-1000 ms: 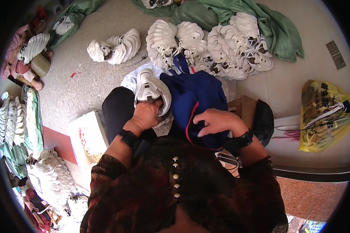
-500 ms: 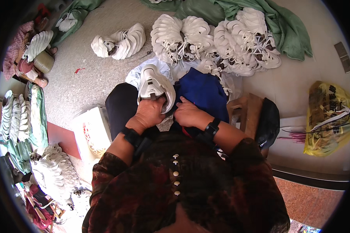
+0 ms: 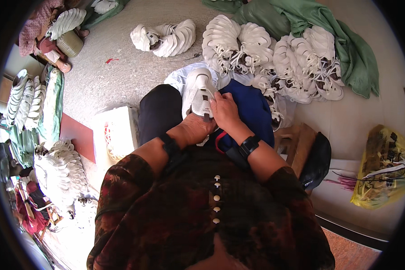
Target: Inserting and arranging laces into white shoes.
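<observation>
A white shoe upper (image 3: 197, 87), with perforated mesh and small dark tabs, lies over my lap with its rounded end away from me. My left hand (image 3: 194, 128) is wrapped round its near end from below. My right hand (image 3: 226, 109) is closed at the right side of the upper, fingertips against its edge near a dark tab; whether a lace or thread is also between them is hidden. Blue cloth (image 3: 247, 105) covers my right leg under that hand, and a red edge shows on it.
Bundled white uppers (image 3: 243, 42) lie ahead, beside green sacks (image 3: 362, 67). A nested row of uppers (image 3: 177, 38) sits farther left. At my left stands a white container (image 3: 117, 130); at my right, a wooden stool (image 3: 297, 141), black bag (image 3: 317, 162) and yellow bag (image 3: 380, 166). Another person (image 3: 40, 31) sits far left.
The upper has turned from tilted on its side to lying flatter, mesh side up. My right hand has moved from the blue cloth up to the upper's edge. The view has shifted left.
</observation>
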Action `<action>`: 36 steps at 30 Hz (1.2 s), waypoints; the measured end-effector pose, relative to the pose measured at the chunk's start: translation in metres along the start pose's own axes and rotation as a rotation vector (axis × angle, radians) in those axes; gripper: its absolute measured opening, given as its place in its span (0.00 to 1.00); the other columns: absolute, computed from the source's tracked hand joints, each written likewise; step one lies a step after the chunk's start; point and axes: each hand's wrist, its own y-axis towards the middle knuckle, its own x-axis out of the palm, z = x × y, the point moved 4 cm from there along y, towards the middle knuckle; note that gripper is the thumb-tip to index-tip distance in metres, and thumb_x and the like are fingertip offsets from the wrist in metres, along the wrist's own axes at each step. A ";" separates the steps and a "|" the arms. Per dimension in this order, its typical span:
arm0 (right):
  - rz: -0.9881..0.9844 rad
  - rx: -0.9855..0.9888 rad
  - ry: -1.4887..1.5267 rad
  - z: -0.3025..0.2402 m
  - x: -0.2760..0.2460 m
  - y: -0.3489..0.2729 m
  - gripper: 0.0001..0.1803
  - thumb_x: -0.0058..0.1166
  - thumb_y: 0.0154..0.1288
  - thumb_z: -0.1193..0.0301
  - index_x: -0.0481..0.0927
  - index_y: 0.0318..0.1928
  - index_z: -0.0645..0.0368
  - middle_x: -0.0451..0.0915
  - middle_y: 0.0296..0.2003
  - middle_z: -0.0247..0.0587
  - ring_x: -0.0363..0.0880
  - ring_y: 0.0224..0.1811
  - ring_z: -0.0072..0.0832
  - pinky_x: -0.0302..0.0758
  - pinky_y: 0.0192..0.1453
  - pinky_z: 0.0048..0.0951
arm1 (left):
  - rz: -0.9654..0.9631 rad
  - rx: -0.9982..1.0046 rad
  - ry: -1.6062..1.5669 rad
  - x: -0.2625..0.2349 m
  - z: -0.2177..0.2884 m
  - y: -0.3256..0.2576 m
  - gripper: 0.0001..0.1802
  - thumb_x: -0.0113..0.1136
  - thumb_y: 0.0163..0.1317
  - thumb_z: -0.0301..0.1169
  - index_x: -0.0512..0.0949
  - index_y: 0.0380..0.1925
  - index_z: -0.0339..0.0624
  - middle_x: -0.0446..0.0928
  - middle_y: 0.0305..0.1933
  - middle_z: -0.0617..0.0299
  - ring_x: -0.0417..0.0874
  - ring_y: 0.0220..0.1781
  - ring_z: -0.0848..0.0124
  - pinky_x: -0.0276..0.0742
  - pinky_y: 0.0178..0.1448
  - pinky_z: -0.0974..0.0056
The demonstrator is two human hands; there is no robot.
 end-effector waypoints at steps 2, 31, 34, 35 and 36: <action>0.053 -0.028 0.004 0.005 0.002 -0.003 0.19 0.42 0.63 0.63 0.72 0.41 0.69 0.76 0.25 0.51 0.70 0.39 0.44 0.70 0.42 0.40 | -0.207 -0.084 -0.130 0.015 -0.004 -0.004 0.15 0.54 0.45 0.26 0.74 0.36 0.38 0.75 0.36 0.47 0.76 0.41 0.50 0.73 0.46 0.52; 0.005 -0.397 0.012 -0.032 0.007 -0.007 0.18 0.55 0.49 0.72 0.74 0.44 0.61 0.70 0.48 0.51 0.62 0.57 0.46 0.60 0.60 0.44 | 0.003 -0.744 -0.137 -0.042 -0.033 -0.022 0.24 0.54 0.42 0.25 0.69 0.43 0.29 0.73 0.36 0.45 0.77 0.34 0.51 0.76 0.37 0.56; 0.273 -0.057 0.681 0.004 0.015 0.001 0.15 0.47 0.50 0.80 0.70 0.42 0.61 0.69 0.47 0.54 0.65 0.52 0.48 0.63 0.57 0.39 | -0.169 -0.742 0.083 -0.026 -0.026 -0.017 0.25 0.52 0.45 0.26 0.66 0.46 0.25 0.73 0.36 0.43 0.79 0.31 0.55 0.77 0.34 0.58; 0.284 -0.009 0.575 0.004 0.020 0.000 0.16 0.47 0.51 0.79 0.69 0.44 0.63 0.69 0.47 0.56 0.65 0.52 0.49 0.62 0.58 0.40 | -0.196 -0.726 0.111 -0.025 -0.027 -0.017 0.26 0.53 0.45 0.26 0.63 0.47 0.24 0.72 0.36 0.42 0.79 0.31 0.54 0.77 0.34 0.58; 0.292 0.035 0.469 0.002 0.025 -0.002 0.17 0.48 0.53 0.79 0.67 0.46 0.65 0.68 0.47 0.58 0.64 0.53 0.50 0.62 0.59 0.41 | -0.222 -0.713 0.139 -0.025 -0.028 -0.016 0.28 0.54 0.45 0.26 0.61 0.48 0.24 0.72 0.36 0.41 0.79 0.31 0.52 0.77 0.33 0.57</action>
